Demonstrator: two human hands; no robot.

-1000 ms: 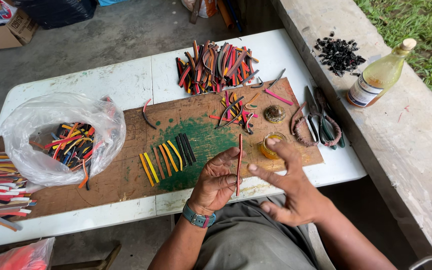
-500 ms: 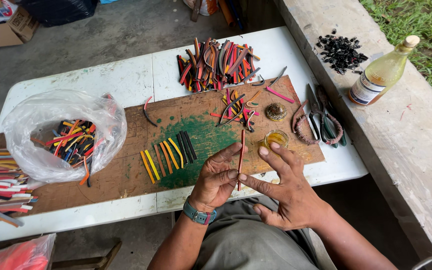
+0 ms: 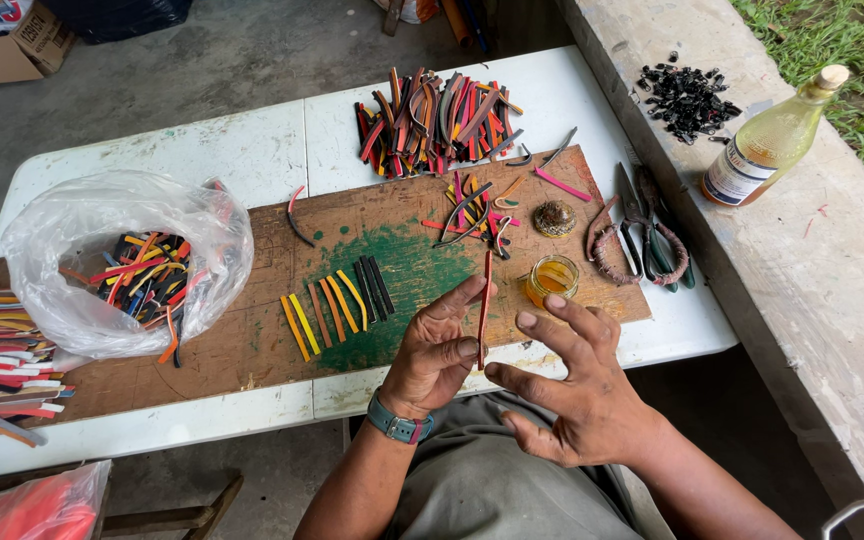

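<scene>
My left hand (image 3: 435,352) pinches a thin red strip (image 3: 485,300) and holds it upright above the wooden board (image 3: 252,340). My right hand (image 3: 572,385) is spread open beside it, its fingertips close to the strip's lower end and to a small jar of yellow liquid (image 3: 552,279). A row of short yellow, orange and black strips (image 3: 337,303) lies on the board's green patch, left of my left hand. A teal watch sits on my left wrist.
A heap of coloured strips (image 3: 437,120) lies at the back of the white table (image 3: 152,150). A clear plastic bag (image 3: 122,260) of strips sits left. Pliers (image 3: 652,235), a glass bottle (image 3: 767,140) and black bits (image 3: 687,95) are on the right.
My right hand has drawn back from the jar toward me and spread its fingers. The left hand keeps the red strip, held a little more upright.
</scene>
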